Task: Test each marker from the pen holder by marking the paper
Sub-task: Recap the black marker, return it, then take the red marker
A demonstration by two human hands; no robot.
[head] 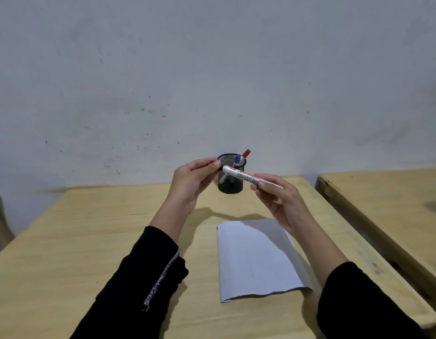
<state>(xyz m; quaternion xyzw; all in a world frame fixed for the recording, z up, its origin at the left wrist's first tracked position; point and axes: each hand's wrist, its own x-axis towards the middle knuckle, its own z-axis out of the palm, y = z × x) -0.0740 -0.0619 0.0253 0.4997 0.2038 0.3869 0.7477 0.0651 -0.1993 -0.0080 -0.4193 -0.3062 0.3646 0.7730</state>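
Note:
A white board marker point(244, 176) with printed lettering is held level in the air in front of the pen holder. My right hand point(279, 199) grips its right half between thumb and fingers. My left hand point(192, 182) pinches thumb and forefinger at the marker's left end; a small dark spot shows at the fingertips, and I cannot tell whether it is a cap. The black mesh pen holder point(230, 185) stands at the far side of the table with a blue-capped marker point(237, 159) and a red-capped marker point(246, 153) in it. A white paper point(253, 260) lies on the table below my right hand.
The light wooden table point(89, 228) runs from the wall to me. A second wooden table point(383, 192) stands to the right across a narrow gap. A grey wall rises right behind the pen holder.

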